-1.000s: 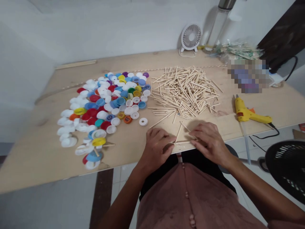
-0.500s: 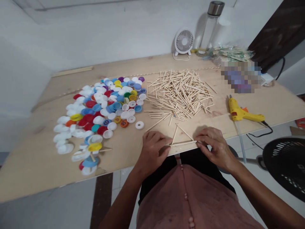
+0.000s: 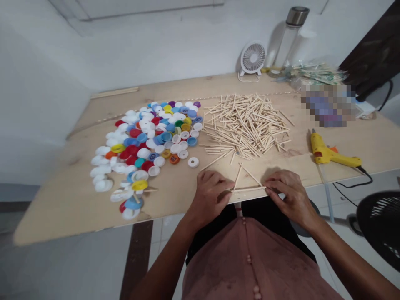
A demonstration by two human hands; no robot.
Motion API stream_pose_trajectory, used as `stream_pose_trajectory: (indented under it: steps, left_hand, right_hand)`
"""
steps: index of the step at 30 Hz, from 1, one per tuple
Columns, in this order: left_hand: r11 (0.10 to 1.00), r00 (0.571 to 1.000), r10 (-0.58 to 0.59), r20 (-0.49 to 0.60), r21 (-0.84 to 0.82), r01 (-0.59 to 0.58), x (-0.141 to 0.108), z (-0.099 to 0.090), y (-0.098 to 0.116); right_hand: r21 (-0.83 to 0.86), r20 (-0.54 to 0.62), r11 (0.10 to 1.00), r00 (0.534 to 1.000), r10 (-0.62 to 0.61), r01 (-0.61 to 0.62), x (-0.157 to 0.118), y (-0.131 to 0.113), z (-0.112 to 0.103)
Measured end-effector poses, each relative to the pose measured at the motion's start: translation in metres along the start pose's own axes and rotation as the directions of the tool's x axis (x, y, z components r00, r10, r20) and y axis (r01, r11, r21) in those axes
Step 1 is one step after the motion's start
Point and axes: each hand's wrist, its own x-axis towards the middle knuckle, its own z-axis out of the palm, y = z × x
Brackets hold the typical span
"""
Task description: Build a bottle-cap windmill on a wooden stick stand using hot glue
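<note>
Three thin wooden sticks form a triangle at the table's front edge, its point facing away from me. My left hand pinches the left end of the near wooden stick. At that stick's other end, the thumb and fingers of my right hand are closed on it. The left slanted stick and the right slanted stick meet at the far corner. My fingertips hide the two near corners. Just beyond lies a large pile of loose wooden sticks.
Many coloured bottle caps spread over the table's left side. A yellow glue gun lies at the right, its cord over the edge. Behind stand a small white fan and a glass bottle. A black fan is at lower right.
The view has shifted, so the table's contents appear farther right. Both hands keep their grip at the ends of the near stick, and the triangle looks the same.
</note>
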Motion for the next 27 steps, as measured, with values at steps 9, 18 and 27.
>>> stream_pose_trajectory:
  steps: [9,18,27]
  left_hand:
    - [1.0,1.0,0.002,0.006,0.011,-0.002,-0.002,0.0,0.001]
    - [0.996,0.99,0.058,-0.127,0.075,-0.048,-0.027,0.003,0.009]
    - [0.965,0.995,0.089,-0.054,0.251,-0.072,-0.03,0.01,0.012]
  right_hand:
    - [-0.033,-0.02,0.999,0.999,-0.035,0.034,-0.002,0.007,0.0]
    - [0.0,-0.032,0.999,0.999,-0.038,0.038,-0.012,-0.001,-0.004]
    - [-0.052,0.04,0.996,0.997,-0.068,0.07,-0.02,-0.003,-0.002]
